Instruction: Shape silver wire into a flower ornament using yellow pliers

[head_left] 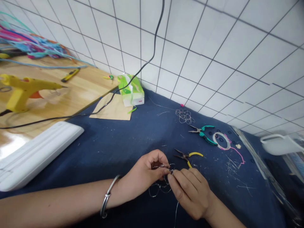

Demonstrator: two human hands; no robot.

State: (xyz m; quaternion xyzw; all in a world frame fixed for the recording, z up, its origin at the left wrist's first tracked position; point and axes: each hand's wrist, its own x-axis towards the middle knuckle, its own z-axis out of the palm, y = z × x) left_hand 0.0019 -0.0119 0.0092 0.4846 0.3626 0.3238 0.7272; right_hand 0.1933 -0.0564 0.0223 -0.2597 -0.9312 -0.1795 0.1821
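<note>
Both hands meet over the dark blue cloth, fingertips nearly touching. Looped silver wire hangs below them, bent into several rounded petals. My left hand, with a silver bangle on its wrist, pinches this wire between thumb and forefinger. Close against it, my right hand grips the wire at the same spot; its fingertips partly hide the joint. A loose wire end trails down beneath the right hand. Just beyond the hands lie yellow-handled pliers, their jaws apart.
Teal-handled pliers, a finished-looking wire loop shape and a white ring-shaped spool lie farther back. Wire scraps are scattered at right. On the left are a white power bank, a yellow glue gun and a tissue pack. A black cable crosses over.
</note>
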